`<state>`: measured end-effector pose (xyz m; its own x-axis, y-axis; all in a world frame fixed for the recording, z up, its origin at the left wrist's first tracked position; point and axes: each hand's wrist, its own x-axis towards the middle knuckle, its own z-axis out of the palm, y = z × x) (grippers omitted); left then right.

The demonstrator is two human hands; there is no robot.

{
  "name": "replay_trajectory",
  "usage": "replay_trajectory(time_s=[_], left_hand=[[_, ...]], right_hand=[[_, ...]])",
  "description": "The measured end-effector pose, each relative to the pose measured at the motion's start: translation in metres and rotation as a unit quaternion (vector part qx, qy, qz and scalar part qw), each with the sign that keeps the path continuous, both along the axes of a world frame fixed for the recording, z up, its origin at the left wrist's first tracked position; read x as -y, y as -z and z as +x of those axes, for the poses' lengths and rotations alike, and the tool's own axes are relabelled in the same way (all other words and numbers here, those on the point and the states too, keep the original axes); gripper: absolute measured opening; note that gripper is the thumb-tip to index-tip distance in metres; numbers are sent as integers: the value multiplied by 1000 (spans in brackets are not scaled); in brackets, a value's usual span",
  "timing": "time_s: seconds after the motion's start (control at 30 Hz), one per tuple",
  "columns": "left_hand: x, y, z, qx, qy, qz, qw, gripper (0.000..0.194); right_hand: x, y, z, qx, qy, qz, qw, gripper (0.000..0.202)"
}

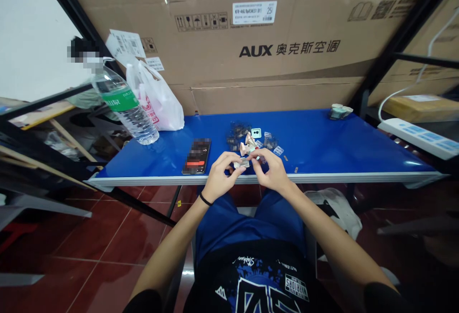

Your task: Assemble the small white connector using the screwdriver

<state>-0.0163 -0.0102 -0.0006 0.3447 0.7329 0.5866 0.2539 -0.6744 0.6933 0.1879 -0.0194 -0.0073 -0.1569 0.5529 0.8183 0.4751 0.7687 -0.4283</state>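
At the far left of the frame we see a black shelf frame (43, 100), and just right of it a clear water bottle (125, 105) with a green label, leaning over the upper left corner of a blue table (340, 145). Beside the bottle sits a white plastic bag (158, 95) with red print. Moving right, a dark phone (196, 156) lies flat near the table's front edge. In the centre of the frame our left hand (219, 175), a black band at its wrist, is curled with fingertips pinching a small pale part (243, 162); our right hand (270, 169) meets it from the other side, fingers closed on the same piece, both held at the table's front edge. Just behind the hands lies a scatter of small parts (251, 139), some dark, some white; what they are is too small to tell. Further right, near the table's back edge, rests a small pale bundle (340, 111). At the right of the frame a white power strip (418, 133) lies on a shelf. Large cardboard boxes (272, 35) fill the top.
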Motion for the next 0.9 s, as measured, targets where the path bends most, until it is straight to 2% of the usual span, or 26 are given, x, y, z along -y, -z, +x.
replay_trajectory(time_s=[0.43,0.63,0.8,0.9], left_hand=[[0,-1,0,-6,4,4,1000,13],[0,1,0,-7,0,1,1000,15],[0,2,1,-19,-8,8,1000,14],[0,2,1,-21,-11,11,1000,14]], right_hand=[[0,1,2,-2,-16,0,1000,21],[0,3,9,-146,-53,-13,988,25],[1,-8,9,-272,-10,-27,962,29],[1,-13,8,-299,6,-45,953,31]])
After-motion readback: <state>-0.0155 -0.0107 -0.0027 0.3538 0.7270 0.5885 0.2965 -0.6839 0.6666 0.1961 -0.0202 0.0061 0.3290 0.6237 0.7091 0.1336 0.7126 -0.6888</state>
